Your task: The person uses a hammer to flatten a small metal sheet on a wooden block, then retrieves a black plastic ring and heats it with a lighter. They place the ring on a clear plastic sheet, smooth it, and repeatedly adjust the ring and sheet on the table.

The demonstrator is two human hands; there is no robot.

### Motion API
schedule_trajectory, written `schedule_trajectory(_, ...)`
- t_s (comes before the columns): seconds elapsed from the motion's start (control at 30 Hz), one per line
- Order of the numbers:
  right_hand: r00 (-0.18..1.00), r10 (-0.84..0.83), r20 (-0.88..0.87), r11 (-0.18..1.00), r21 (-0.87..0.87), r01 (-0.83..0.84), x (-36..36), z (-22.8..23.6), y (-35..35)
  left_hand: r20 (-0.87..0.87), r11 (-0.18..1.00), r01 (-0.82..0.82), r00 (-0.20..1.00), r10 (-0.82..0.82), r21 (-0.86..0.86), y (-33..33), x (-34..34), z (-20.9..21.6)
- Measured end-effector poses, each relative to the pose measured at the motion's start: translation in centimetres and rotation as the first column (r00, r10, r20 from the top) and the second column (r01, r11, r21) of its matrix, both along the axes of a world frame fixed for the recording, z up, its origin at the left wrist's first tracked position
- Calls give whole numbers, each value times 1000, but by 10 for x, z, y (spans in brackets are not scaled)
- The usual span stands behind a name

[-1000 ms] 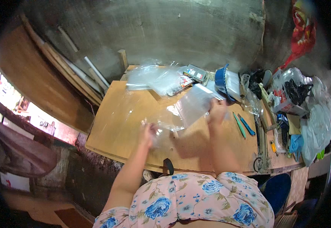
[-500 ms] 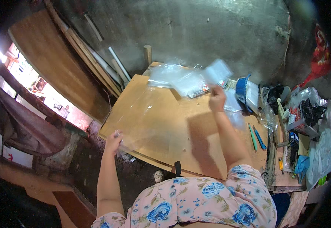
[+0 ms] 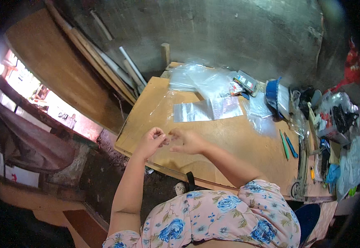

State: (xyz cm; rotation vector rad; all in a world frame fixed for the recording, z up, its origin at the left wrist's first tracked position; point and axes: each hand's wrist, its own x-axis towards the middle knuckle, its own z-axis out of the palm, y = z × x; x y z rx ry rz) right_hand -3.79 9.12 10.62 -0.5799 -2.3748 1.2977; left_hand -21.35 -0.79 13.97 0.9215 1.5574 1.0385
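Observation:
My left hand (image 3: 151, 143) hovers over the table's front left part, its fingers curled in with thumb and fingertips together. Whatever it may pinch is too small or too clear to make out. Just to its right, my right hand (image 3: 188, 141) reaches in with thumb and fingers apart, slightly blurred, its fingertips close to the left ones. Beyond both hands a shiny clear plastic sheet (image 3: 193, 112) lies flat with a crease across it. Behind that, a pile of clear plastic bags (image 3: 183, 79) covers the table's far edge.
The wooden table (image 3: 147, 113) carries a green pen-like tool (image 3: 284, 144) and a blue one (image 3: 290, 145) at right. A blue-rimmed container (image 3: 273, 96), a small box (image 3: 246, 81) and a crate of bags (image 3: 335, 132) crowd the right side. Boards (image 3: 101, 66) lean at left.
My right hand has come from the far plastic pile down to my left hand, which moved right. The plastic my right hand held is out of it; a creased sheet now lies on the table.

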Motion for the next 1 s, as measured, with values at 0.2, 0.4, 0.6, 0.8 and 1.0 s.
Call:
schedule_trajectory(0.2, 962, -271, 38, 893, -362, 266, 63, -21, 35, -691, 531, 553, 717, 89, 642, -26, 90, -12)
schedule_trajectory(0.4, 790, -561, 247, 742, -274, 612, 141, 19, 32, -397, 360, 911, 260, -880, -202, -67, 66, -68)
schedule_trajectory(0.6, 727, -672, 139, 655, -345, 672, 180, 13, 6, -256, 428, 839, 356, -898, -335, -99, 5, -59)
schedule_trajectory(0.8, 686, -727, 31, 615, -417, 670, 193, 10, -11, 178, 708, 607, 790, -587, -362, -116, 6, -37)
schedule_trajectory(1.0, 582, -811, -50, 522, -512, 683, 202, 12, -13, -8, 727, 677, 731, -682, -111, -125, 7, -26)
